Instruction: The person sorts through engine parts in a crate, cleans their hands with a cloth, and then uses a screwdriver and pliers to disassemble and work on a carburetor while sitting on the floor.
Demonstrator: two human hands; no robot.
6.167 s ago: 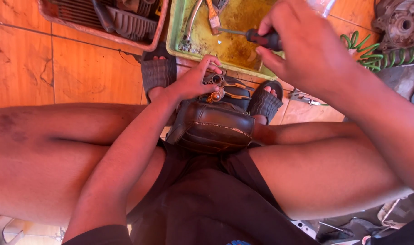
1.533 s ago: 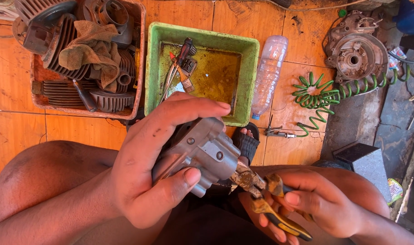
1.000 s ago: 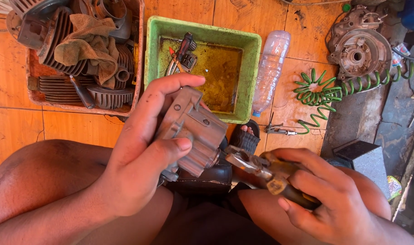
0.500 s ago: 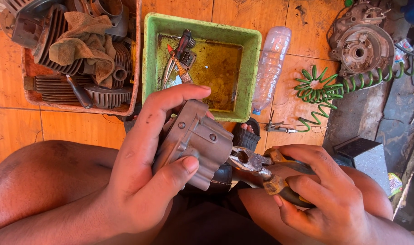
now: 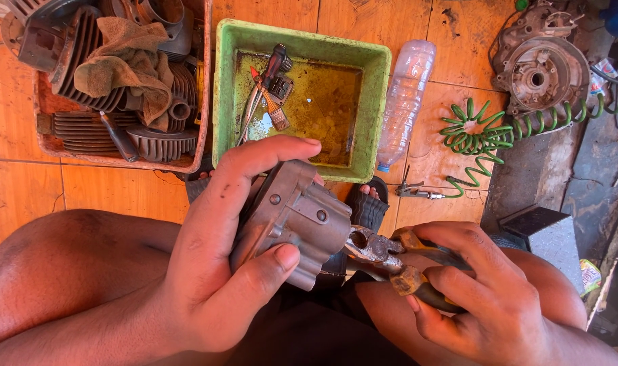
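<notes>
Right over the person's lap sits a grey metal casting (image 5: 292,220), an engine part with bolt holes and a ribbed lower edge. The left hand (image 5: 217,264) grasps it firmly: fingers curl over its top and the thumb presses on its front face. At the casting's right side a pair of rusty pliers (image 5: 383,256) meets it, nose against the metal; whether the nose pinches anything there cannot be told. The right hand (image 5: 482,291) is clenched around the pliers' yellowish handles, fingers wrapped over them.

Beneath the hands lie the person's bare thighs and dark shorts, and a dark sandal (image 5: 366,207) shows just beyond the casting.

On the orange tiled floor (image 5: 106,193) ahead stands a green tray (image 5: 377,108) holding dirty yellowish liquid, with a small brush (image 5: 274,112) and a screwdriver (image 5: 272,68) lying in it at the left. Beside the tray on the left is a reddish crate (image 5: 119,163) filled with finned cylinder parts and a brown rag (image 5: 126,61). A clear plastic bottle (image 5: 404,102) lies just right of the tray. Farther right, a green coiled hose (image 5: 478,135) runs toward a round engine cover (image 5: 539,68).
</notes>
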